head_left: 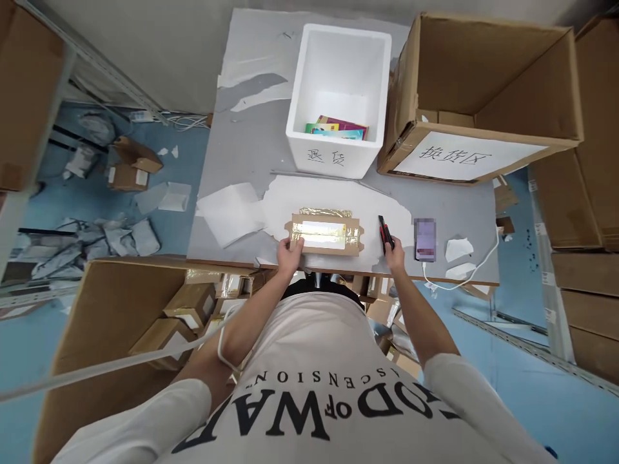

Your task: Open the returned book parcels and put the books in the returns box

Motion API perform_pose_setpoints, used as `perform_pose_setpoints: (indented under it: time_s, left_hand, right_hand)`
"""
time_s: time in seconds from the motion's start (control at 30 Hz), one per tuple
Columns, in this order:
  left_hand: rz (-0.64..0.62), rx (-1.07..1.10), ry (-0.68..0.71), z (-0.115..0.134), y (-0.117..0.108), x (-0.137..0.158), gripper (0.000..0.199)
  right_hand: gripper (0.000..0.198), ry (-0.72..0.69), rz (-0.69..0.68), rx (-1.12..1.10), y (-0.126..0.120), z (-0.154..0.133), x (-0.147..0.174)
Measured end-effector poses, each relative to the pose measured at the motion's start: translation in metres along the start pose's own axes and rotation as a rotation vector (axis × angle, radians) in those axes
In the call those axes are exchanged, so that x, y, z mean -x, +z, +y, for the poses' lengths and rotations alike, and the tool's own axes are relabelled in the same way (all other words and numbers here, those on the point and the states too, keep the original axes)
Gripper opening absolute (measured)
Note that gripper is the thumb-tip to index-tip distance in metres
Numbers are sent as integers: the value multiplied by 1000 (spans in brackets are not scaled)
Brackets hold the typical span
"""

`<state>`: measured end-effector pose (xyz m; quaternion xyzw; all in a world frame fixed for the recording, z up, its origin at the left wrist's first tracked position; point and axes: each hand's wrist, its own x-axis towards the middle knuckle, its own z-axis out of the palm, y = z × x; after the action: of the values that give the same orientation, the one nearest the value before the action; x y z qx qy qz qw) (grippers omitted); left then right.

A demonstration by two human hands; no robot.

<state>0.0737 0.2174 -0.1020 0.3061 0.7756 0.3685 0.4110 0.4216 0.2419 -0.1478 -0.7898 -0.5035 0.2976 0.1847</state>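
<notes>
A small cardboard box [352, 245] with a white label and shiny clear tape lies on the table before me. My left hand [290, 254] grips its left end, thumb on top. In my right hand [395, 254] is a black and red box cutter [385, 233], its tip pointing away from me. The cutter is to the right of the box, apart from it. Whether its blade is out, I cannot tell. Just right of that hand a phone [425, 240] lies on the table with a white cable plugged in.
A white foam box [338, 154] with colourful flat packets inside stands at the back, beside a large open carton [483, 154]. Paper sheets [232, 212] cover the left of the grey table [261, 145]. Below left, a big carton [111, 309] holds several parcels. Metal shelving flanks both sides.
</notes>
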Motion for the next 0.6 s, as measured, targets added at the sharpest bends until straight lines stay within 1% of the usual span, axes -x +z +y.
perform_pose_setpoints:
  time_s: [0.03,0.1,0.17,0.2,0.23,0.3,0.33,0.37,0.4,0.43,0.47,0.5,0.53,0.6]
  left_hand:
    - [-12,-8,11,0,-2,0,48]
    - [-45,-28,50,0,-8,-2,46]
    - [-47,-75,113,1,-20,-12,44]
    - [-20,-119,148,2,-29,-19,43]
    - [26,-180,180,2,-40,-29,43]
    - [169,-359,212,1,-68,-53,46]
    - [240,-468,204,0,-84,-67,53]
    - [308,-578,166,-2,-100,-80,65]
    - [342,-674,114,-5,-114,-93,79]
    - [317,-761,73,-9,-127,-105,91]
    - [266,-845,59,-14,-138,-117,96]
    - [198,-919,64,-19,-145,-127,95]
    - [124,-977,77,-24,-150,-135,91]
    - [-22,-1038,99,-34,-153,-149,74]
  right_hand:
    - [54,33,24,-25,12,2,-4]
    - [55,61,80,-28,27,6,-10]
    - [55,71,135,8,33,7,-13]
    - [55,81,154,29,35,7,-13]
    - [54,94,167,47,35,7,-13]
    - [52,126,191,75,33,5,-12]
    - [52,136,211,85,32,4,-10]
    - [53,137,238,92,30,2,-8]
    - [54,127,269,95,29,0,-6]
    - [56,104,301,94,27,-1,-2]
    - [57,65,321,88,26,-3,2]
    - [58,13,324,79,25,-4,6]
    - [59,-43,313,68,25,-5,12]
    - [57,-136,262,46,27,-6,23]
